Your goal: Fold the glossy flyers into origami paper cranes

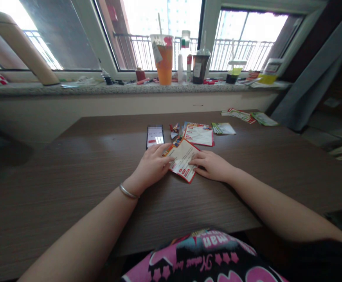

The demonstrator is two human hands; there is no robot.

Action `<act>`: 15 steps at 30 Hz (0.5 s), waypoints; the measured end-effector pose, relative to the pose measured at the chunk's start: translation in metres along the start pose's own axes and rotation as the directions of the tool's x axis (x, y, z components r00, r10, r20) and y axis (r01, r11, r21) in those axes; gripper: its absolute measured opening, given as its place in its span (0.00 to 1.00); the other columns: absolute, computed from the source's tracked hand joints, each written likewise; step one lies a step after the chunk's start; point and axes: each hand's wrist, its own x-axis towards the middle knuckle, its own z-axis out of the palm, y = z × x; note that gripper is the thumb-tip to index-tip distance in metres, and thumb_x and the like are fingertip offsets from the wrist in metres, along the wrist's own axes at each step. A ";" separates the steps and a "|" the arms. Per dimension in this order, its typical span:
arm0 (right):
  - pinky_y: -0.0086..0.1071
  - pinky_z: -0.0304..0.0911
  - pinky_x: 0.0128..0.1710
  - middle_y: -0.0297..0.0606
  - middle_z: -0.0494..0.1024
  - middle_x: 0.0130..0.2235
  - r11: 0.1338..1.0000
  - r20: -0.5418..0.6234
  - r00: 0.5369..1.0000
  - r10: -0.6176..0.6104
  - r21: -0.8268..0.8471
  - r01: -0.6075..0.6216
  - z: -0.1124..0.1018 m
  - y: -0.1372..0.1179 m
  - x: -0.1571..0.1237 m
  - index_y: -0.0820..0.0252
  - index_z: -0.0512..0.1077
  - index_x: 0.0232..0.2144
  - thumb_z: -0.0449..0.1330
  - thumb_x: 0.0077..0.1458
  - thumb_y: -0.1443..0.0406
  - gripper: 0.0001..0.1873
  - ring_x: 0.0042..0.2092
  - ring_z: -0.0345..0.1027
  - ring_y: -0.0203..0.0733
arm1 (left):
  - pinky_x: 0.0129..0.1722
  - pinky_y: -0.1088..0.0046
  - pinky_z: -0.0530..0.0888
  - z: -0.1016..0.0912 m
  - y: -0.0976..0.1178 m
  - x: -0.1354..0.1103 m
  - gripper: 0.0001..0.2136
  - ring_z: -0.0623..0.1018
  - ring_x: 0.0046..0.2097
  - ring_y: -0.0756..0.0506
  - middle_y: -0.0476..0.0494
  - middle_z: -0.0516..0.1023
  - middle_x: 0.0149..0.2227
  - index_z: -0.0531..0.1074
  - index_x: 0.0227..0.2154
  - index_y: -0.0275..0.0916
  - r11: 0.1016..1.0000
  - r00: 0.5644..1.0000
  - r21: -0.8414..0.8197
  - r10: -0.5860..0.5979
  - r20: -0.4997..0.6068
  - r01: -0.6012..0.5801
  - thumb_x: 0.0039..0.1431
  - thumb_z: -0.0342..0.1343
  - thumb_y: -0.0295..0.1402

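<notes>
A red-and-white printed paper (183,159) lies tilted on the brown wooden table (85,168) in front of me. My left hand (152,166), with a silver bangle on the wrist, rests on the paper's left edge, fingers stretched flat. My right hand (210,164) presses on the paper's right edge, fingers also laid flat. Just beyond my left hand lies a phone (155,136) with its screen lit. A second red-and-white leaflet (199,136) and small folded paper pieces (174,130) lie behind the paper.
More leaflets (223,128) and flyers (249,116) lie at the table's far right. The windowsill (71,89) holds an orange drink cup (163,58), a white bottle (183,56), a dark cup (200,66) and other small items. A grey curtain (314,74) hangs at right.
</notes>
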 end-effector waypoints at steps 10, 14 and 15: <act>0.45 0.64 0.50 0.47 0.74 0.46 0.997 0.037 0.997 -0.073 0.003 0.073 -0.001 -0.009 0.001 0.59 0.74 0.49 0.58 0.58 0.60 0.18 0.49 0.66 0.48 | 0.55 0.55 0.65 0.000 0.009 0.001 0.09 0.70 0.54 0.39 0.45 0.74 0.52 0.77 0.41 0.46 0.991 0.989 -0.057 0.125 0.079 -0.121 0.63 0.52 0.34; 0.42 0.65 0.49 0.45 0.75 0.44 0.996 0.029 0.996 -0.084 0.013 0.084 0.001 -0.009 0.001 0.58 0.74 0.49 0.57 0.59 0.60 0.17 0.47 0.67 0.46 | 0.52 0.59 0.68 0.004 0.009 0.001 0.11 0.73 0.51 0.42 0.43 0.74 0.52 0.75 0.44 0.45 0.970 0.966 -0.137 0.220 0.136 -0.201 0.65 0.50 0.35; 0.42 0.65 0.49 0.45 0.75 0.44 0.996 0.024 0.996 -0.087 0.007 0.087 0.001 -0.009 0.001 0.58 0.73 0.49 0.57 0.59 0.61 0.17 0.47 0.67 0.46 | 0.51 0.60 0.69 0.005 0.008 0.001 0.11 0.74 0.51 0.42 0.43 0.74 0.52 0.75 0.45 0.45 0.967 0.964 -0.155 0.224 0.144 -0.202 0.65 0.50 0.35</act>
